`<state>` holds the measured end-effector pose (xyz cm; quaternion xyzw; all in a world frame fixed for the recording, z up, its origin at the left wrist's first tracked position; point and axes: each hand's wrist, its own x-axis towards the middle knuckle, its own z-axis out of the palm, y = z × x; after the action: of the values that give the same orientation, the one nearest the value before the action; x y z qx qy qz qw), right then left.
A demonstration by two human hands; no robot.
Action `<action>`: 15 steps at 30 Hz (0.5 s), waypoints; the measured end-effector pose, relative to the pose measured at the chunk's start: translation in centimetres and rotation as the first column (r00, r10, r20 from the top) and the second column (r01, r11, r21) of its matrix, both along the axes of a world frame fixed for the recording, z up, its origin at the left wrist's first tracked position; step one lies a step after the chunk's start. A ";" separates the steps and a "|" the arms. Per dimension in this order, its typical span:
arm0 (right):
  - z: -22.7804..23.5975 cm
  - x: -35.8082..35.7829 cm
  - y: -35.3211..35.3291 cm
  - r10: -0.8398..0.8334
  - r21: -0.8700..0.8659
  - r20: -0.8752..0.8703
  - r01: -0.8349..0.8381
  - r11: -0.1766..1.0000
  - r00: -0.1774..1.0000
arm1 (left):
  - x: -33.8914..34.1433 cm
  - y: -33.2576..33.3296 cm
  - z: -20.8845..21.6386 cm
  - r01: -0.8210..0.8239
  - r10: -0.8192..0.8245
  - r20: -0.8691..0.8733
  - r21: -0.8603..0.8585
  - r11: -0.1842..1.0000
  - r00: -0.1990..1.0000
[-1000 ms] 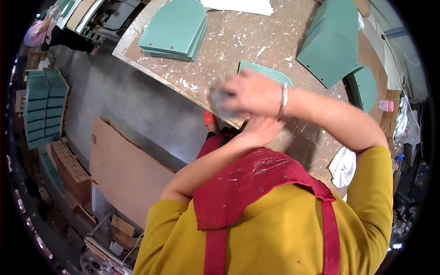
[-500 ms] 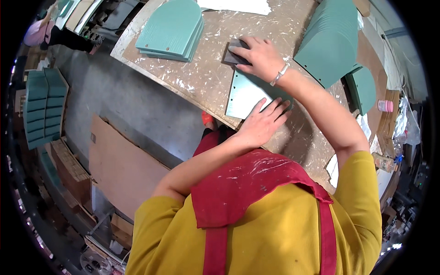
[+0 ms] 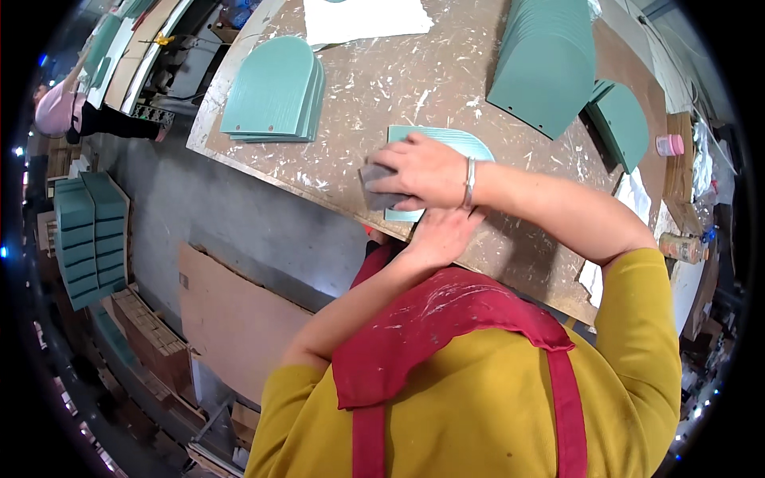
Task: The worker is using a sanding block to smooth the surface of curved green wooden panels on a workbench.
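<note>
A light green panel (image 3: 466, 145) with one rounded end and fine grooves lies on the worktable near its front edge. My right hand (image 3: 426, 171) is closed on a dark grey sanding block (image 3: 381, 190) over the panel's straight left edge. Beneath my right wrist, my left hand (image 3: 446, 237) rests at the panel's near side, apparently flat. Its fingers are partly covered by the right wrist. A bracelet is on the right wrist.
A short stack of similar green panels (image 3: 275, 92) lies at the far left of the scuffed worktable (image 3: 374, 88). A long row of panels (image 3: 546, 68) stands far right, beside more leaning panels (image 3: 623, 123). White paper (image 3: 362, 20) lies at the back. Another person (image 3: 60, 107) is at far left.
My right hand has brought the sanding block nearer and slightly left along the panel's edge. The right wrist now crosses over my left hand, which was spread in plain sight before.
</note>
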<state>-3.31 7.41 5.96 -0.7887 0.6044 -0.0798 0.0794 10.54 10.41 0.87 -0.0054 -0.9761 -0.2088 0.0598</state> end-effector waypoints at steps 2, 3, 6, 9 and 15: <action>-2.5 -1.3 0.1 -0.011 -0.307 -0.013 0.007 0.952 1.000 | -0.3 0.0 1.3 0.029 -0.031 0.118 0.015 0.999 0.993; -2.1 -3.0 -0.9 -0.023 -0.312 -0.018 0.017 0.950 1.000 | -0.5 0.3 1.4 0.021 -0.019 0.047 -0.037 0.999 0.999; 0.2 -5.7 -3.0 -0.421 -0.211 -0.091 0.395 0.894 0.903 | -0.6 0.1 1.5 0.012 -0.010 0.036 -0.045 0.999 0.999; 2.5 -3.8 0.6 -0.391 -0.073 0.468 0.475 0.877 0.793 | -0.3 -0.1 1.2 0.002 0.000 0.040 -0.046 0.999 0.999; 0.6 -4.4 7.4 -0.496 0.124 0.785 0.689 0.714 0.372 | 0.3 -2.4 2.0 -0.032 0.033 0.064 -0.014 0.999 0.997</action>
<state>-7.69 14.83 6.58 -0.4039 0.7376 -0.5001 0.2065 10.86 8.06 2.88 0.0168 -0.9788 -0.2015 0.0320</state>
